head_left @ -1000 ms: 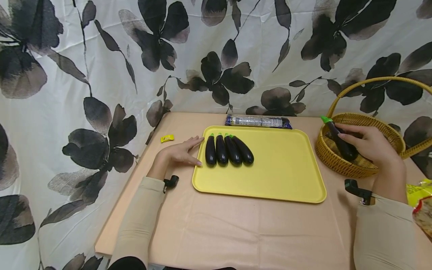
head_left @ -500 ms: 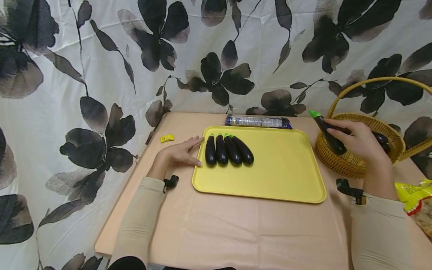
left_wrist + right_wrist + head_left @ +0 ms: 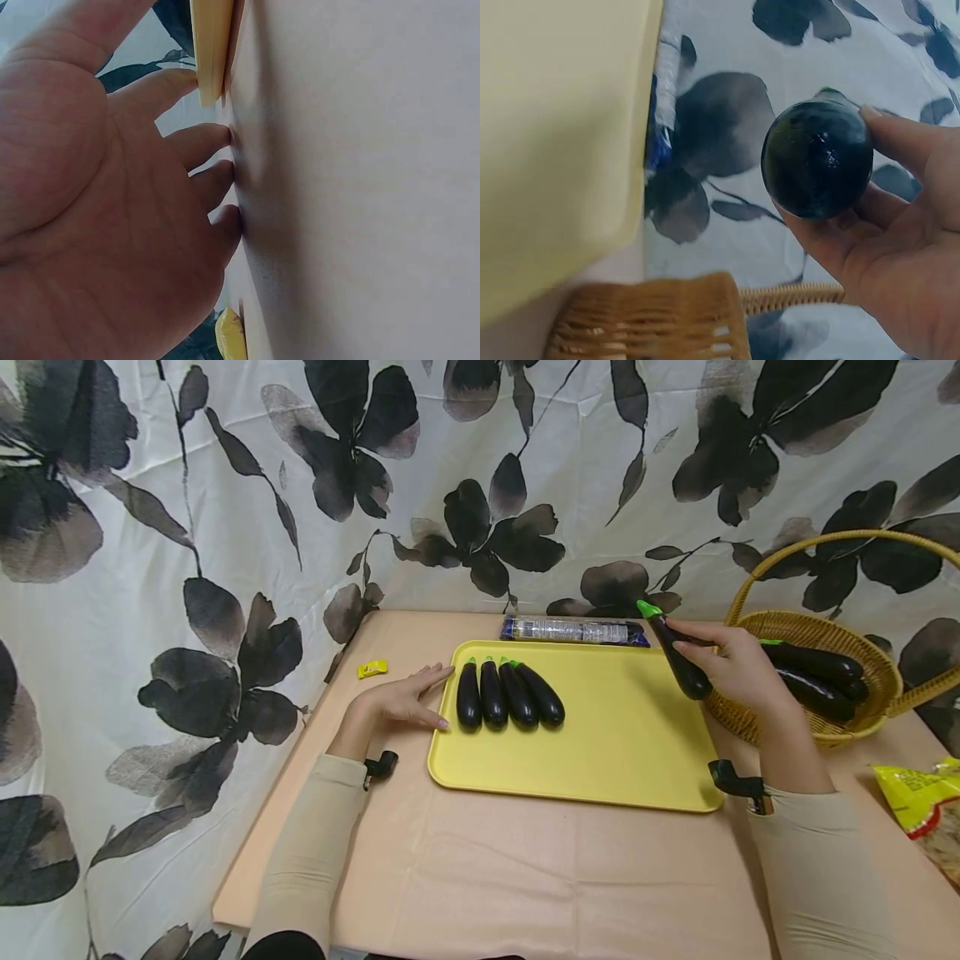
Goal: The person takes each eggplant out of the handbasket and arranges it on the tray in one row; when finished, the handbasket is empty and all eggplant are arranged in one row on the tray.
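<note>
My right hand (image 3: 738,664) grips a dark eggplant (image 3: 677,653) with a green stem, held above the right end of the yellow tray (image 3: 615,743). The right wrist view shows that eggplant (image 3: 817,159) end-on between thumb and fingers. On the tray's left part several eggplants (image 3: 517,693) lie side by side, stems toward the back. My left hand (image 3: 397,700) touches the tray's left edge with thumb and fingertips, its fingers extended. In the left wrist view the left hand (image 3: 120,187) has its fingertips on the table and tray edge.
A wicker basket (image 3: 757,727) with a tall handle stands right of the tray, with more eggplants (image 3: 817,681) inside. Behind the tray lies a long blue-wrapped package (image 3: 573,631). A small yellow packet (image 3: 372,668) lies at left, and a yellow bag (image 3: 918,802) at far right.
My right hand has lifted the eggplant out of the basket and carried it left to the tray's right end. Other eggplants in the basket are uncovered. My left hand has stayed put.
</note>
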`<state>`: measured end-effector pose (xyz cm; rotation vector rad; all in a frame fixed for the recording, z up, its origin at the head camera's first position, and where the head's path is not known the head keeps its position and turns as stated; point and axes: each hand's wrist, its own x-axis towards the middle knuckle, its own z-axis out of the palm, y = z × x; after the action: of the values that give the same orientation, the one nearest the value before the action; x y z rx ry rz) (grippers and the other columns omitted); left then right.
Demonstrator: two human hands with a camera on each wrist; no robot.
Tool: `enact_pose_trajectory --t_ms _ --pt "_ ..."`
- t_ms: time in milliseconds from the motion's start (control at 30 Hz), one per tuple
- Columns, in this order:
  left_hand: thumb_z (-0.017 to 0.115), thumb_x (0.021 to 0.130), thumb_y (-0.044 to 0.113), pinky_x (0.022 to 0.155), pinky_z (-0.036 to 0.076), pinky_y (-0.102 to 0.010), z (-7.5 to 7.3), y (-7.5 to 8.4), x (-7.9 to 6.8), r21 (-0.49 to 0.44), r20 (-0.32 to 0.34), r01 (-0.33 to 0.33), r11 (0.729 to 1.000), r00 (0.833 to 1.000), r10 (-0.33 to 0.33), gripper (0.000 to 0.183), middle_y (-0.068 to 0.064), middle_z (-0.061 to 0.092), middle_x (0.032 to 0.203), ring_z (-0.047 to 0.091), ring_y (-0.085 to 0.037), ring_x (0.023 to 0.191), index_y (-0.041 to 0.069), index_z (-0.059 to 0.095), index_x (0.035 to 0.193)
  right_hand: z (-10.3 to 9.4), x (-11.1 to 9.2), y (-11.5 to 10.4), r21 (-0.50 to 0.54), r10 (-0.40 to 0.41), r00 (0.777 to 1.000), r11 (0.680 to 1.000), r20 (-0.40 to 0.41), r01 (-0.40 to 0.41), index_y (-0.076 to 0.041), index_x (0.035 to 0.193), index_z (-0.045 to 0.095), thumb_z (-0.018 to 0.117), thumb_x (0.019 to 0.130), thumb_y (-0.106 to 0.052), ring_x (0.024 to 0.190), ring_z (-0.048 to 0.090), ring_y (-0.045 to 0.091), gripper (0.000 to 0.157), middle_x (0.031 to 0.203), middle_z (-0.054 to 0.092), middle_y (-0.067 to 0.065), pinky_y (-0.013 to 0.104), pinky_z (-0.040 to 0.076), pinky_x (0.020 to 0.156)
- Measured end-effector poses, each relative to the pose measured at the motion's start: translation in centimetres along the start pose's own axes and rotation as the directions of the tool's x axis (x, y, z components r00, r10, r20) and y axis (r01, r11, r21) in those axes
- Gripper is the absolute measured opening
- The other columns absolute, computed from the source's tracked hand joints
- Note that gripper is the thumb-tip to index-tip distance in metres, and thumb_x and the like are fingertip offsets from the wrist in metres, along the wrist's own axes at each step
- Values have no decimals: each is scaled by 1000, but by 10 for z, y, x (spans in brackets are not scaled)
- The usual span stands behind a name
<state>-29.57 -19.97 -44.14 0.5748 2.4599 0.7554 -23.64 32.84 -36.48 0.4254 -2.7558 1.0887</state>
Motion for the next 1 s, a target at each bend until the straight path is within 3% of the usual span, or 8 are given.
enact_pose_trajectory --t_ms 167,367,700,867,1000 --pt "90 76 54 131 0 -54 0 0 -1 -1 2 -4 1000 1000 4 122 -6 -4 177 -10 -26 163 30 14 169 13 6 -4 39 -4 999 999 34 3 -21 153 55 59 107 -30 129 61 45 47 159 50 16 1 44 78" --pt "90 77 53 131 -1 -57 0 1 -1 -1 2 -11 1000 1000 11 122 -8 -3 177 -10 -29 163 28 14 169 31 10 -5 71 0 998 997 63 -4 -21 151 58 61 107 -30 127 62 37 45 153 55 17 7 47 78" --pt "89 76 56 131 -1 -55 1 -2 2 22 2 -11 1000 1000 11 123 -4 -3 177 -11 -28 163 30 13 169 60 15 -8 54 -131 987 991 96 126 -12 146 62 62 106 -17 115 66 38 40 134 67 25 13 47 76" --pt "89 76 57 131 -1 -54 1 -2 2 23 4 -4 1000 1000 4 123 -4 -3 177 -11 -27 163 31 13 169 74 18 -14 4 -151 981 988 124 152 -12 144 64 64 105 -17 114 69 35 40 136 69 19 26 50 73" --pt "89 76 57 131 0 -53 1 -2 2 26 1 0 1000 1000 0 123 -4 -3 177 -10 -26 163 31 13 169 82 21 -19 -1 -132 973 991 188 135 -13 146 63 62 106 -18 116 68 33 40 140 67 18 36 53 79"
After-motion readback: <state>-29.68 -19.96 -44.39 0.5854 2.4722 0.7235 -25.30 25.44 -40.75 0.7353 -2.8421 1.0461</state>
